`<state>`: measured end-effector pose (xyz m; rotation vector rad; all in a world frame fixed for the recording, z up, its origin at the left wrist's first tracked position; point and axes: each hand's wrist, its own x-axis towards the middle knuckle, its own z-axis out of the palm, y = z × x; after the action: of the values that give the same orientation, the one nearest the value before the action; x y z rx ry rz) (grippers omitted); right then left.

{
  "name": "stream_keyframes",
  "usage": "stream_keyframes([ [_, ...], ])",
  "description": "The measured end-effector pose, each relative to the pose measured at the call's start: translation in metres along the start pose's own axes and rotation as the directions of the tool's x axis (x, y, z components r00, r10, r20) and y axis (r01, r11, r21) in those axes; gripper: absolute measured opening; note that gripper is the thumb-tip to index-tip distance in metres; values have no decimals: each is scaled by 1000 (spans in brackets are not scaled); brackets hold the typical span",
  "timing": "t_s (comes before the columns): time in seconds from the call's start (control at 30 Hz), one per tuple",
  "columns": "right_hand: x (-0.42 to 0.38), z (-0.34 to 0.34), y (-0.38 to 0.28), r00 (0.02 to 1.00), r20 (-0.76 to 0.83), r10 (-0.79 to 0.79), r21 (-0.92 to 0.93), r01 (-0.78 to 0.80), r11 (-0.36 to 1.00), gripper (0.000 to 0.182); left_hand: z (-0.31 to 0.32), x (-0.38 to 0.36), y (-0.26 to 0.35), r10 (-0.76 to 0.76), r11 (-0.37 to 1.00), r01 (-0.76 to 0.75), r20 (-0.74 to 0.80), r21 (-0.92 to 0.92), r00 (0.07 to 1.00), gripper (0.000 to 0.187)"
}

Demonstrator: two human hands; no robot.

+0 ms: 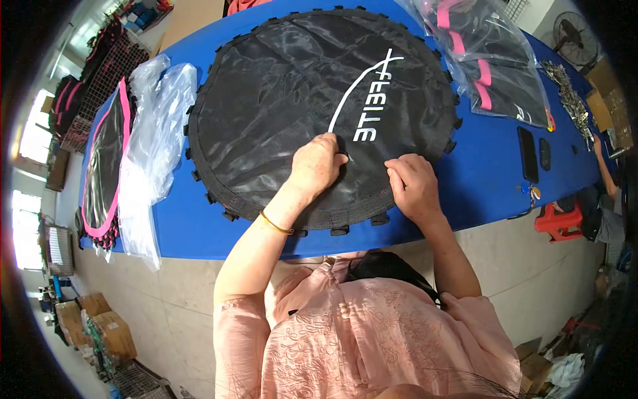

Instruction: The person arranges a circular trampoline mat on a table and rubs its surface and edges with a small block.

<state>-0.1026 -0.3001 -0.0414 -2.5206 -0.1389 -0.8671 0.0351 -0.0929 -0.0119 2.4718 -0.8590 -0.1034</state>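
Note:
A round black mesh mat (pixel 266 120) with black loops around its rim and white lettering lies flat on the blue table (pixel 186 233). My left hand (pixel 316 166), with a yellow bangle at the wrist, rests on the mat below the white curved line, its fingers curled in. Near the mat's lower right part is my right hand (pixel 413 183), fingers bent and pressed together at the cloth. Whatever either hand pinches is too small to make out; the fingertips are partly hidden.
Clear plastic bags (pixel 156 133) and a pink-edged black mat (pixel 106 166) lie at left. Bagged pink-and-black pieces (pixel 505 80), a black phone (pixel 528 154) and metal parts (pixel 571 103) lie at right. Another person's arm (pixel 605 166) shows beyond, near a red stool (pixel 558 223).

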Motion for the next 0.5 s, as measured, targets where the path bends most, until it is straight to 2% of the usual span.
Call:
stream_keyframes([
  [0.23, -2, 2, 2, 1000, -6, 9, -6, -10, 1000, 14, 11, -21, 33, 50, 998, -53, 85, 33, 995, 28],
  [0.37, -1, 1, 1, 1000, -6, 1, 2, -1, 1000, 16, 10, -41, 30, 91, 995, -96, 146, 29, 985, 27],
  [0.47, -1, 0, 1, 1000, -4, 4, 11, -4, 1000, 17, -5, -53, 23, 56, 998, -60, 150, 23, 987, 29],
  [0.5, -1, 0, 1, 1000, -1, 4, 12, -4, 1000, 17, -6, -54, 17, 1, 1000, -5, 151, 31, 989, 29],
])
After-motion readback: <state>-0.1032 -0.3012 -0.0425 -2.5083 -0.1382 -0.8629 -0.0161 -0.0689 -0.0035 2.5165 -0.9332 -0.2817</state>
